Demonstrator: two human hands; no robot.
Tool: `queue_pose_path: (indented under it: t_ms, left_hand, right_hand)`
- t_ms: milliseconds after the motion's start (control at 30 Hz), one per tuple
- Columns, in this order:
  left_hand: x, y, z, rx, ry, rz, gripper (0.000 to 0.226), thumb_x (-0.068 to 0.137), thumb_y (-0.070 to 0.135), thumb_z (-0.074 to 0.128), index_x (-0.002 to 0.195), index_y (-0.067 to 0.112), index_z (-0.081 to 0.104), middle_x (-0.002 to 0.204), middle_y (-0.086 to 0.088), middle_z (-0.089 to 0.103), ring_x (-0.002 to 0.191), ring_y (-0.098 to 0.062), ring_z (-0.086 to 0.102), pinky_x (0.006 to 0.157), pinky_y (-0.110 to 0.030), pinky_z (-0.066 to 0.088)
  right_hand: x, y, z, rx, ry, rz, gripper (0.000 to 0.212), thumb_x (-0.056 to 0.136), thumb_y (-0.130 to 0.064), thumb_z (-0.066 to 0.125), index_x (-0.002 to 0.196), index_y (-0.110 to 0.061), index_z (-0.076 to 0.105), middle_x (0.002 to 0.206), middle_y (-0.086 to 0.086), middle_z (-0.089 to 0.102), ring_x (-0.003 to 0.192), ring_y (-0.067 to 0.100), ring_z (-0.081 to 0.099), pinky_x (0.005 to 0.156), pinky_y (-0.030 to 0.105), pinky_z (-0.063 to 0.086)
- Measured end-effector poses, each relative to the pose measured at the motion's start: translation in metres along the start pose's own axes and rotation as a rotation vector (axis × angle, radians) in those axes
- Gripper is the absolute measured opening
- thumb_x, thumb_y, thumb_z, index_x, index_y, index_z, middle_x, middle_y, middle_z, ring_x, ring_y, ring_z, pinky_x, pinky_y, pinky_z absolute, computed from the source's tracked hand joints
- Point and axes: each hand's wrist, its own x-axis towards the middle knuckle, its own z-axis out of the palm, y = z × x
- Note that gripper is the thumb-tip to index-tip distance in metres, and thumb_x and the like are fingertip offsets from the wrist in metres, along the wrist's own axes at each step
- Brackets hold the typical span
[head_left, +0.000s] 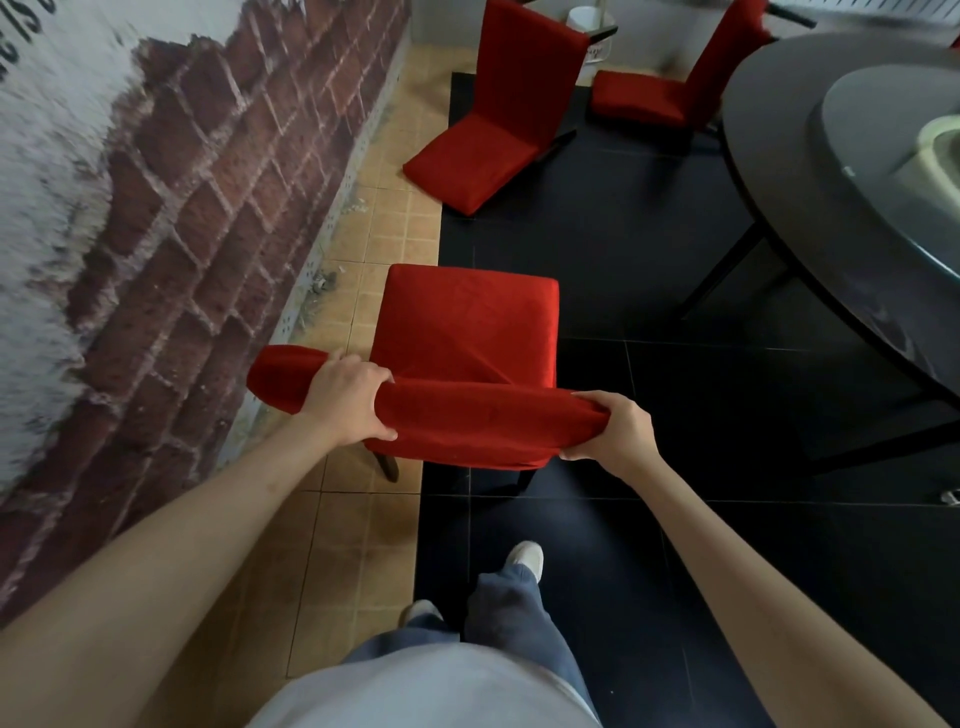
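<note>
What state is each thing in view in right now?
near chair: upright, seat bare, backrest top held at both ends
left hand: curled round the backrest top, left end
right hand: curled round the backrest top, right end
far chair near the wall: upright, untouched
far chair by the table: upright, untouched
round table: standing, turntable on top

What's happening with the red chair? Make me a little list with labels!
held thing: red chair, gripped by its backrest top
left hand: curled round the backrest top, brick wall side
right hand: grips the other end
nearby: another red chair, a third red chair, round dark table
floor: tan tiles meet dark tiles under the chair
</note>
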Motion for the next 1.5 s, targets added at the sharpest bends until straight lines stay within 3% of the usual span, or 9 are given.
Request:
queue_pose_path:
  t_ms: [467,700,900,1033,1133,1367,1500]
  left_hand:
    - [0.008,-0.002,0.005,0.057,0.032,0.067,0.077,0.054,0.068,0.080,0.115,0.023,0.066,0.101,0.005,0.070,0.099,-0.017,0.060,0.105,-0.040,0.035]
    - [0.016,0.033,0.014,0.045,0.054,0.101,0.076,0.053,0.063,0.083,0.113,0.020,0.066,0.100,0.004,0.070,0.097,-0.019,0.060,0.107,-0.042,0.035]
    - [0.016,0.046,0.009,0.022,-0.101,0.029,0.099,0.055,0.072,0.076,0.137,0.025,0.046,0.131,0.001,0.055,0.123,-0.024,0.047,0.112,-0.056,0.020]
    - [0.026,0.087,-0.004,-0.153,-0.141,0.043,0.103,0.059,0.077,0.070,0.144,0.030,0.036,0.142,0.001,0.046,0.133,-0.024,0.037,0.114,-0.061,0.011]
    - [0.046,0.128,-0.015,-0.225,-0.121,0.061,0.100,0.061,0.074,0.070,0.145,0.031,0.035,0.143,0.002,0.046,0.135,-0.024,0.036,0.115,-0.060,0.009]
    - [0.111,0.217,-0.035,-0.272,-0.076,0.013,0.093,0.065,0.068,0.072,0.144,0.030,0.039,0.132,0.004,0.055,0.129,-0.023,0.043,0.113,-0.063,0.011]
    - [0.149,0.271,-0.039,-0.297,-0.050,-0.018,0.090,0.065,0.066,0.073,0.141,0.031,0.042,0.129,0.005,0.058,0.127,-0.024,0.045,0.111,-0.063,0.012]
  right_hand:
    - [0.000,0.004,0.002,0.029,0.008,0.042,0.089,0.045,-0.014,0.095,0.125,-0.029,0.062,0.118,-0.003,0.059,0.116,0.020,0.054,0.090,0.024,0.038]
    - [-0.001,0.032,-0.013,-0.013,0.000,0.099,0.092,0.046,-0.014,0.095,0.129,-0.026,0.060,0.123,0.002,0.062,0.118,0.023,0.055,0.093,0.025,0.037]
    - [0.011,0.038,-0.022,-0.100,-0.152,0.061,0.104,0.046,-0.020,0.095,0.139,-0.026,0.047,0.114,-0.002,0.056,0.118,0.026,0.053,0.096,0.033,0.041]
    - [0.026,0.039,-0.046,-0.232,-0.400,0.035,0.133,0.048,-0.021,0.095,0.153,-0.033,0.015,0.138,0.008,0.047,0.127,0.031,0.047,0.104,0.040,0.040]
    - [0.039,0.049,-0.073,-0.310,-0.490,0.027,0.141,0.049,-0.021,0.096,0.154,-0.037,0.003,0.148,0.010,0.039,0.132,0.032,0.042,0.108,0.044,0.040]
    - [0.076,0.096,-0.160,-0.257,-0.401,-0.015,0.126,0.061,-0.016,0.091,0.155,-0.033,0.009,0.153,0.007,0.035,0.133,0.031,0.043,0.103,0.039,0.043]
    - [0.104,0.126,-0.202,-0.201,-0.375,-0.057,0.120,0.063,-0.014,0.090,0.155,-0.029,0.013,0.153,0.008,0.035,0.119,0.028,0.056,0.083,0.025,0.045]
